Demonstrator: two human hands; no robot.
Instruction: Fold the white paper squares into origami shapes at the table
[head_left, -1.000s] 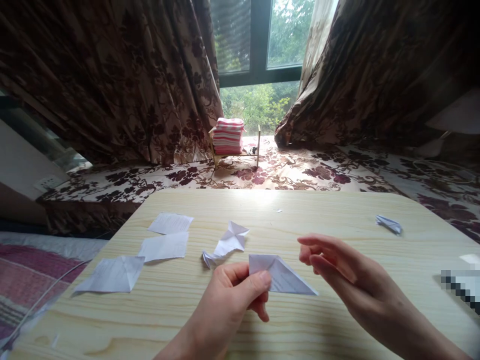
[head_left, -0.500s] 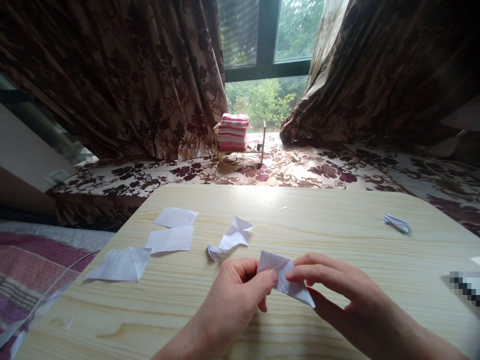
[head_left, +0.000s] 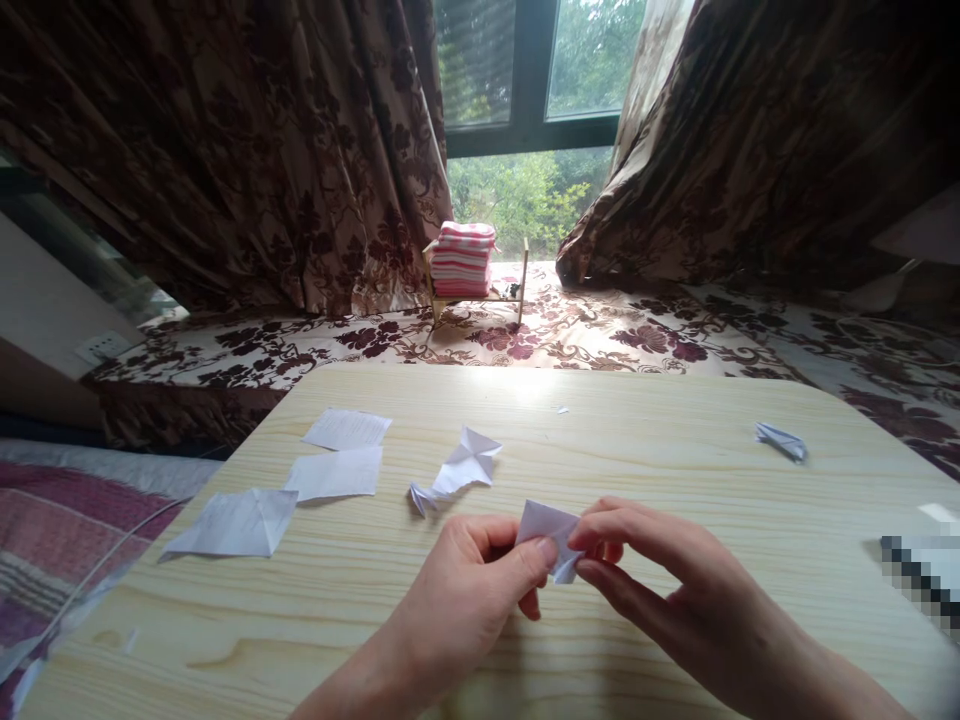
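"What do we see that differs from a second ago?"

"Back then our right hand (head_left: 667,568) stood apart, and a long point of the folded white paper (head_left: 544,519) stretched toward it. Now that hand has closed in on the paper and the long point no longer shows; the piece looks shorter, its right end bent over or hidden at our fingers."

"And our left hand (head_left: 476,582)?"

"It has kept its pinch on the paper: thumb flat across the near face, the other fingers curled behind."

"So where does the paper sit?"

"Between our two hands, above the counter (head_left: 360,585). Its left part is caught in our left fingers; its right edge is pinched between our right thumb and fingertips."

"Which way does it point?"

"One free corner points up and slightly left, away from us, and the top edge slopes from there down to our right fingers. A small tip shows low between our thumbs. The visible part slants from upper left to lower right, but our fingers cover too much to settle the full long axis."

"Anything close by?"

"A creased paper scrap (head_left: 466,466) lies just beyond our left hand."
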